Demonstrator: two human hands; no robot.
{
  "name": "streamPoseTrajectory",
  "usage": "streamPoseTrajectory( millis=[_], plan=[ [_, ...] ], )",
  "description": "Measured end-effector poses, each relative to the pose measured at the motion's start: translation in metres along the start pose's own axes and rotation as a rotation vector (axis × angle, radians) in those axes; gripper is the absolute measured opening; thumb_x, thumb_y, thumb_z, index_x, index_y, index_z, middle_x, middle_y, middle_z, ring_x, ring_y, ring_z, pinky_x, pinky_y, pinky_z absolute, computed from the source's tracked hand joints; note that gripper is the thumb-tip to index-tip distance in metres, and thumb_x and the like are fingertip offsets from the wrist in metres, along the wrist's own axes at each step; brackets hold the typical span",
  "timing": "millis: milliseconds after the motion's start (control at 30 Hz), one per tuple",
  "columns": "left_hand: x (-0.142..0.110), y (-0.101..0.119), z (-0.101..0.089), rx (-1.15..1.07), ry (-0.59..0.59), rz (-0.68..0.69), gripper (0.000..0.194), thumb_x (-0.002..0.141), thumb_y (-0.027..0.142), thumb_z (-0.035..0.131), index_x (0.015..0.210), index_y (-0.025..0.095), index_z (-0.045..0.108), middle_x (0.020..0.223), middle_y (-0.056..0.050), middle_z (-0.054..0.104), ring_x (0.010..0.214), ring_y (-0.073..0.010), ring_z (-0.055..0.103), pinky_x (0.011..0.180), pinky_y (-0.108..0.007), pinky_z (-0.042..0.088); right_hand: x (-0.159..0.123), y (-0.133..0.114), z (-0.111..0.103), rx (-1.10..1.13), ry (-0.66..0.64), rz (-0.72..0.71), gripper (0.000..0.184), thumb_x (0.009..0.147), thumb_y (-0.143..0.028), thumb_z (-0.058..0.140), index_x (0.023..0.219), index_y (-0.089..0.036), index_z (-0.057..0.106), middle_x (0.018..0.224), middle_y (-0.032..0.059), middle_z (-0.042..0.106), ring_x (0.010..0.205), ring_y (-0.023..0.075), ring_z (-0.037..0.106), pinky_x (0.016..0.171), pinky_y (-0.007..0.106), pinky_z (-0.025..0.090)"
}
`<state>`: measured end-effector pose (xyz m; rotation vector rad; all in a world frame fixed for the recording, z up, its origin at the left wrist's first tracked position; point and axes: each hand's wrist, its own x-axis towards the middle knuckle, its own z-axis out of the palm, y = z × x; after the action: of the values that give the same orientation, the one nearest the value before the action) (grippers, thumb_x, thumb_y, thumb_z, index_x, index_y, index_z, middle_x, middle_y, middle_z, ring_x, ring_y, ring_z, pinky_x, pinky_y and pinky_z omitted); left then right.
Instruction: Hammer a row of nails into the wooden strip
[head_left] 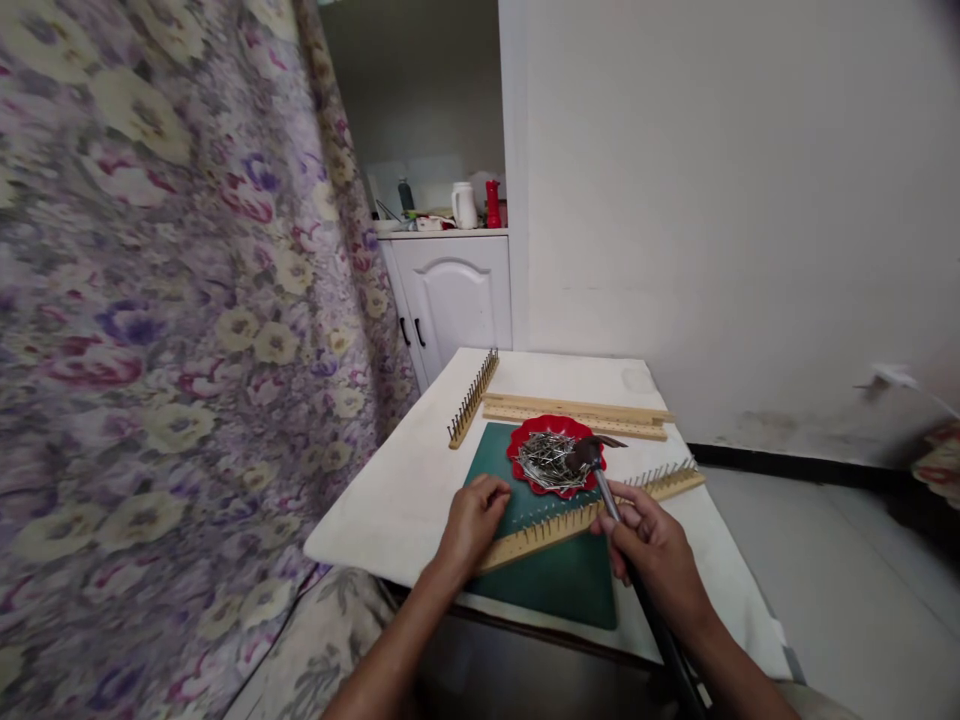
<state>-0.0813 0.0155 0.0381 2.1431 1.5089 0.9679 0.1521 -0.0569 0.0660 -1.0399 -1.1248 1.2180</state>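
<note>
Bare forearms [401, 640] stretch up from the lower edge of the frame toward a work table [390, 500]. At their ends, I have the right hand [637, 530] with its fingers wrapped around a hammer [607, 495], its head tilted up and away from me. I see the left hand [476, 515] with fingers curled in toward the thumb, beside the near-left end of a wooden strip [517, 548]; I cannot tell whether those fingers pinch anything.

That strip, studded with nails along much of its length, lies slantwise across a green mat [562, 580], its right end running past the right hand. Just behind it sits a red scalloped dish [517, 438] heaped with loose nails [546, 458]. From my view the hammer head overlaps the dish's right side; I cannot tell whether they touch.

Farther back, a second nail-studded strip [474, 400] lies at the left, and two pale wooden strips [574, 408] lie side by side behind the dish. Beyond the table, a white cabinet [457, 285] carries a white jug [463, 205] and a red bottle [493, 204]; a flowered curtain [187, 350] hangs at left.
</note>
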Motion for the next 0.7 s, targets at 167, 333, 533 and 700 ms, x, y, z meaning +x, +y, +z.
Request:
streamPoseTrajectory(
  millis=[167,333,533,700],
  plan=[
    [0.061,0.009,0.011,0.217,-0.24,0.15,0.018,0.076,0.014,0.051,0.083,0.019,0.066,0.089,-0.004,0.065,0.086,-0.0172,0.058,0.076,-0.025,0.041,0.002,0.002,0.001,-0.002,-0.008,0.01,0.043,0.079,-0.035,0.062,0.117,-0.018,0.049,0.074,-0.0002,0.064,0.036,0.0047,0.044,0.033,0.016,0.032],
    [0.093,0.011,0.03,0.337,-0.392,0.126,0.017,0.07,0.012,0.053,0.076,0.018,0.068,0.086,-0.005,0.069,0.081,-0.0199,0.06,0.069,-0.025,0.041,0.004,0.002,0.001,-0.011,-0.015,0.025,0.04,0.079,-0.034,0.062,0.114,-0.018,0.051,0.072,-0.0011,0.064,0.035,0.0039,0.045,0.034,0.016,0.032],
    [0.103,0.012,0.034,0.366,-0.484,0.162,0.012,0.07,0.017,0.054,0.064,0.017,0.064,0.073,-0.004,0.068,0.071,-0.0194,0.06,0.061,-0.024,0.037,0.005,0.001,0.002,-0.035,-0.018,0.047,0.039,0.08,-0.035,0.061,0.114,-0.018,0.049,0.073,-0.0014,0.063,0.035,0.0042,0.044,0.033,0.016,0.032],
    [0.105,0.013,0.03,0.377,-0.509,0.228,0.012,0.073,0.017,0.051,0.07,0.018,0.063,0.084,-0.004,0.068,0.075,-0.0188,0.059,0.064,-0.024,0.039,0.004,0.003,0.0,-0.042,-0.024,0.032,0.037,0.081,-0.033,0.06,0.113,-0.018,0.049,0.073,-0.0018,0.062,0.036,0.0038,0.044,0.034,0.016,0.032]
  ],
)
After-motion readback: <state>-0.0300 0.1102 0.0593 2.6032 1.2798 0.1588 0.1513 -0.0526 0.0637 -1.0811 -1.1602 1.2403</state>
